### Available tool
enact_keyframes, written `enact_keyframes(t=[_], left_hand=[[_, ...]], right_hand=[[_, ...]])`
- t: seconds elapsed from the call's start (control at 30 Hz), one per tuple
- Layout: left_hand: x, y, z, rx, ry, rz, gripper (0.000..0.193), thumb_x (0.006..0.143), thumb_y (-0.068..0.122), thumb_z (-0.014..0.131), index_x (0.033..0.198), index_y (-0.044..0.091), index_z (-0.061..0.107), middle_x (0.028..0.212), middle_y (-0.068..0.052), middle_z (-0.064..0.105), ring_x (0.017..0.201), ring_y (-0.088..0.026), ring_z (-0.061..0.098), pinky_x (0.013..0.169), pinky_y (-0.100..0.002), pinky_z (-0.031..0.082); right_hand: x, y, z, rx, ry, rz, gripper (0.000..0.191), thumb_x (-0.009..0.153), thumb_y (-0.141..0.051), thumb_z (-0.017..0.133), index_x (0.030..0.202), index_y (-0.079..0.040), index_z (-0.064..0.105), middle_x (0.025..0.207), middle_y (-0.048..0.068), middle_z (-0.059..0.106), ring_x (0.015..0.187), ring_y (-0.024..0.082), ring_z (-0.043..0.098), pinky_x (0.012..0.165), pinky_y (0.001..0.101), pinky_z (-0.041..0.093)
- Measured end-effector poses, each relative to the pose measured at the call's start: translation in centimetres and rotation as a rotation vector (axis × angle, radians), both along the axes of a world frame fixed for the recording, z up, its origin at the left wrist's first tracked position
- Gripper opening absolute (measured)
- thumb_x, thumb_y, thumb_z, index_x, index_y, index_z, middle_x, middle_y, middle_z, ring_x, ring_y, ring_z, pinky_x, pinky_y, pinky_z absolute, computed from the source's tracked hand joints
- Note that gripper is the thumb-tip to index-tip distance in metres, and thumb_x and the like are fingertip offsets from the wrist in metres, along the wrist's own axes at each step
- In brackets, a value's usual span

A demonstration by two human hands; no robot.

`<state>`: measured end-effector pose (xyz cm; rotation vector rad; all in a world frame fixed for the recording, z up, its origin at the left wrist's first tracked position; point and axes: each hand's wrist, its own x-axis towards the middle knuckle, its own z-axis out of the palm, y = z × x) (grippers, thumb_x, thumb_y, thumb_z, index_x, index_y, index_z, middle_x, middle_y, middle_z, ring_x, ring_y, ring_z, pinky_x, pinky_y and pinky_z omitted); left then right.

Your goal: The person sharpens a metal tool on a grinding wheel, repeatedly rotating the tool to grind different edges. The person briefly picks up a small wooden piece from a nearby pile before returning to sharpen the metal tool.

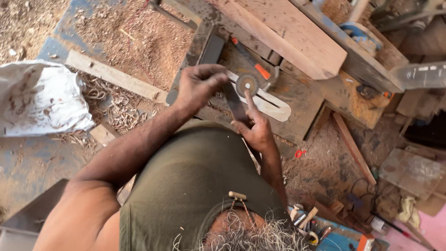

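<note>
A dark flat blade (234,104) lies pressed against a small round grinding wheel (247,84) near the middle of the wooden tabletop (302,109), just in front of a pale slotted plate (272,103) fixed to the board. The right hand (256,128) steadies the blade from the near edge, its forefinger stretched along the metal toward the wheel; its grip is narrow, pinching the blade. The left hand (199,86) bears on the blade's far end, fingers curled down over it, a closed grip on the same piece. This looks like the grinding step of sharpening, mid-stroke. The next move probably calls for an even angle and light pressure, with fingertips kept clear of the wheel. Beyond, planks (297,37) lie across the far edge; wood shavings (111,107) and a white sack (39,100) cover the floor to the left.
</note>
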<state>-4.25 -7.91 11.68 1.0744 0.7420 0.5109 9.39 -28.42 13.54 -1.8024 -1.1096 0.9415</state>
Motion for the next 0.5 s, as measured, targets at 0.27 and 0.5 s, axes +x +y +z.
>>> enact_keyframes(t=[0.27, 0.5], left_hand=[[-2.3, -0.1, -6.5, 0.398, 0.158, 0.332, 0.046, 0.098, 0.009, 0.071, 0.142, 0.001, 0.06, 0.123, -0.016, 0.07, 0.101, -0.027, 0.072, 0.081, -0.036, 0.062], [-3.3, -0.2, -8.6, 0.981, 0.538, -0.529, 0.091, 0.078, 0.003, 0.064, 0.161, 0.011, 0.028, 0.17, -0.008, 0.023, 0.083, -0.033, 0.072, 0.066, -0.044, 0.058]], right_hand=[[0.2, 1.4, -3.6, -0.099, -0.377, 0.044, 0.055, 0.098, -0.032, 0.073, 0.143, -0.004, 0.062, 0.121, 0.021, 0.072, 0.113, 0.026, 0.069, 0.097, 0.0372, 0.054], [3.4, 4.6, -4.0, -0.38, -0.244, 0.09, 0.06, 0.098, -0.039, 0.066, 0.144, -0.002, 0.058, 0.133, 0.019, 0.069, 0.121, 0.025, 0.07, 0.1, 0.0335, 0.052]])
